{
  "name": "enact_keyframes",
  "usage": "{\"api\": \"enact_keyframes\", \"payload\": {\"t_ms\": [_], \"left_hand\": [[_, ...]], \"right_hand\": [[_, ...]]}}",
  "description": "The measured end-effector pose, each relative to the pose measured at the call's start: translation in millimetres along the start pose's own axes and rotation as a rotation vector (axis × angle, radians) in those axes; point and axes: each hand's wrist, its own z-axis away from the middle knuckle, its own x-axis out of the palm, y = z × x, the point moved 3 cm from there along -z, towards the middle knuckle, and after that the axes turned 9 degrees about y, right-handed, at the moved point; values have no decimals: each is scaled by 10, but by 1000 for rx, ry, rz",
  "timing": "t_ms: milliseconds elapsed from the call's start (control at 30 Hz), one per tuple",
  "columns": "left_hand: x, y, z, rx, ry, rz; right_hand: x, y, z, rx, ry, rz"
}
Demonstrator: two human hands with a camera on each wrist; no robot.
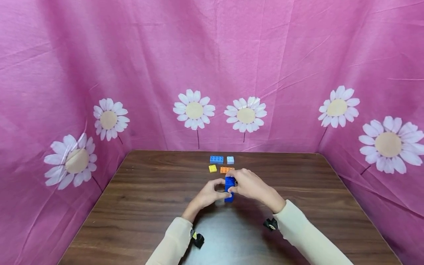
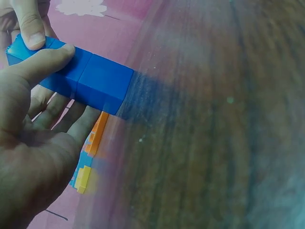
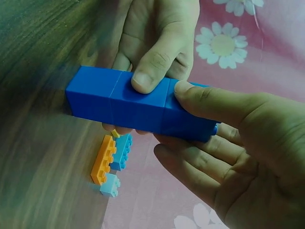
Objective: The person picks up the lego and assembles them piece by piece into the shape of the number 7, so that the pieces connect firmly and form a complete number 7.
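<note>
A tower of three dark blue building bricks [image 1: 229,199] stands upright on the table, with studs on its top. My left hand [image 1: 208,194] grips the tower from the left. Its thumb presses the middle brick [image 3: 138,114], and its fingers pass behind. From the right, my right hand [image 1: 250,185] pinches the top brick [image 3: 190,123] between thumb and fingers. The bottom brick [image 2: 106,76] shows below both thumbs in the left wrist view.
Beyond the hands on the wooden table [image 1: 139,206] lie a blue brick [image 1: 216,159], a light blue brick [image 1: 230,160], a yellow brick [image 1: 212,168] and an orange brick [image 1: 226,169]. Pink cloth [image 1: 218,55] with printed daisies surrounds the table's back and sides.
</note>
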Motion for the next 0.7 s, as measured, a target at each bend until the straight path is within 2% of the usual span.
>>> {"api": "enact_keyframes", "payload": {"t_ms": [167,333,467,567,700], "left_hand": [[28,40,19,5,-42,23],[70,39,13,2,-38,17],[85,38,16,-5,-30,-17],[76,39,16,-19,-17,-25],[64,61,36,-30,-4,24]], "right_hand": [[26,49,58,13,0,-47],[-14,169,151,-45,-10,-112],[-113,315,189,-41,-28,-183],[-159,431,120,-17,-2,-216],[-99,575,-47,9,51,-225]]}}
